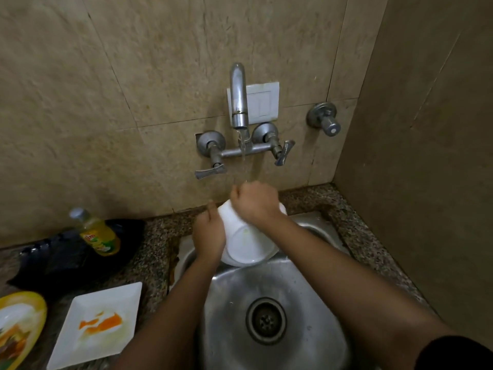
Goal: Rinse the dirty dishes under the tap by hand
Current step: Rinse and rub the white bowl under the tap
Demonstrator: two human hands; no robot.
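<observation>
- Step in hand: the white bowl [248, 241] is being rinsed, tipped over the sink [306, 303] under the running tap [238, 97].
- The left hand [209, 233] grips its left side; the right hand [254, 200] curls over the far rim, in the stream.
- Next, likely: turn the bowl, then fetch the smeared square plate [112, 297] from the bench [157, 236].

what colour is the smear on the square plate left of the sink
Orange streaks, on the white square plate; the head view shows it.
</observation>
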